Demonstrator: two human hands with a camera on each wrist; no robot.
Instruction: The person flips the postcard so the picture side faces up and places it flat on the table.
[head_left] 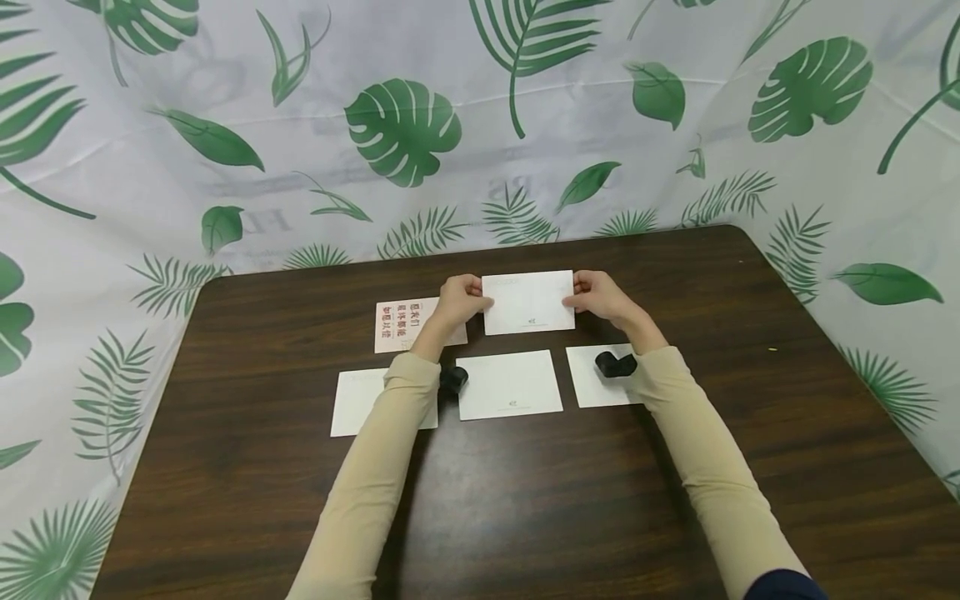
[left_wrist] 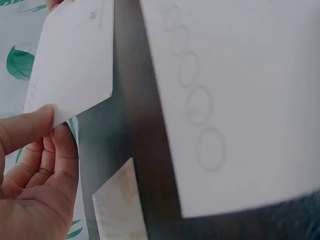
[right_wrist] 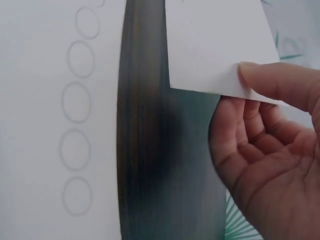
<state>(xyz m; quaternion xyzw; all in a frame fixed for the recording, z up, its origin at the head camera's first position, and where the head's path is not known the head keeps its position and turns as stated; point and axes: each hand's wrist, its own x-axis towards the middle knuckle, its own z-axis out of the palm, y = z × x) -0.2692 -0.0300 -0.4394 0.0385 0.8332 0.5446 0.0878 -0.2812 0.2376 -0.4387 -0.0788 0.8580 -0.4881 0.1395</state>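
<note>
A white postcard point(head_left: 528, 304) is held up between both hands, its blank side with a tiny printed mark facing the head camera. My left hand point(head_left: 456, 302) pinches its left edge, the thumb point(left_wrist: 30, 127) on the face and fingers behind. At the opposite edge my right hand point(head_left: 602, 297) pinches it the same way, thumb point(right_wrist: 280, 82) in front. Below my left wrist lies a card with red Chinese characters point(head_left: 392, 327), partly covered by that hand. A middle white postcard point(head_left: 510, 385) lies flat, nearer than the held one.
Two more white postcards lie in the near row, a left one point(head_left: 360, 402) and a right one point(head_left: 591, 387), each partly covered by a forearm. Black wrist cameras point(head_left: 617, 365) overlap the row. Behind the dark wooden table point(head_left: 247, 467) hangs a leaf-patterned cloth point(head_left: 300, 183).
</note>
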